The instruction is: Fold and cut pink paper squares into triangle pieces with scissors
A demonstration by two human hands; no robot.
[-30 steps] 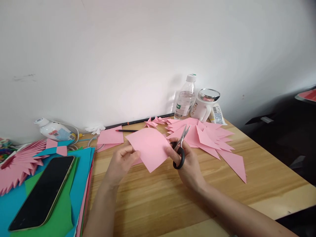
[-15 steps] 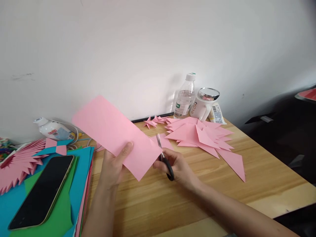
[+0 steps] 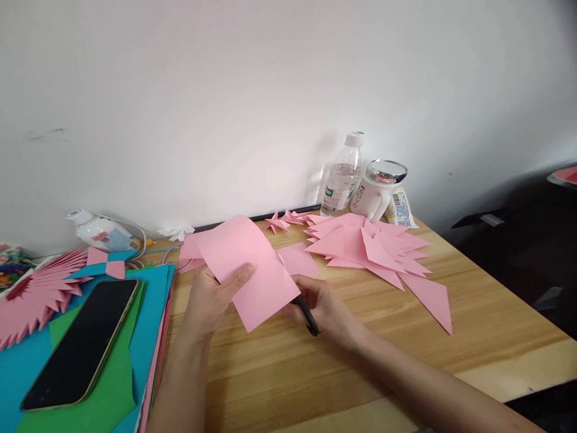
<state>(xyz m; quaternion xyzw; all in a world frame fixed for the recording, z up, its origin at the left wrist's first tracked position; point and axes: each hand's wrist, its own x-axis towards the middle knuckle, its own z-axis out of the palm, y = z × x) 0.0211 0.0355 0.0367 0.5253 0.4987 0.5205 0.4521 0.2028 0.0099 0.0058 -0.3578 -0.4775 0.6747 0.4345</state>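
My left hand (image 3: 216, 294) grips a sheet of pink paper (image 3: 265, 282) by its lower left edge, thumb on top and fingers hidden underneath. The sheet is held above the table, and its far part curls over. My right hand (image 3: 322, 307) is closed on scissors (image 3: 307, 316) with black handles. Their blades lie at the sheet's right edge, with a bit of metal showing above the paper and the rest hidden. Behind the scissors, a flat pink paper piece (image 3: 300, 260) rests on the wooden table (image 3: 270, 379).
Cut pink pieces (image 3: 365, 243) are heaped at right, before a water bottle (image 3: 342, 180) and a white mug (image 3: 376, 192). Small pink folded stars (image 3: 277, 223) sit near the wall. At left, a phone (image 3: 83, 343) lies on coloured paper (image 3: 153, 325), near a pleated pink paper shape (image 3: 45, 294).
The pink sheet has swung down from its raised, flat pose, and its far end now curls. The scissors' blades have gone over the sheet's right edge. The view has shifted slightly.
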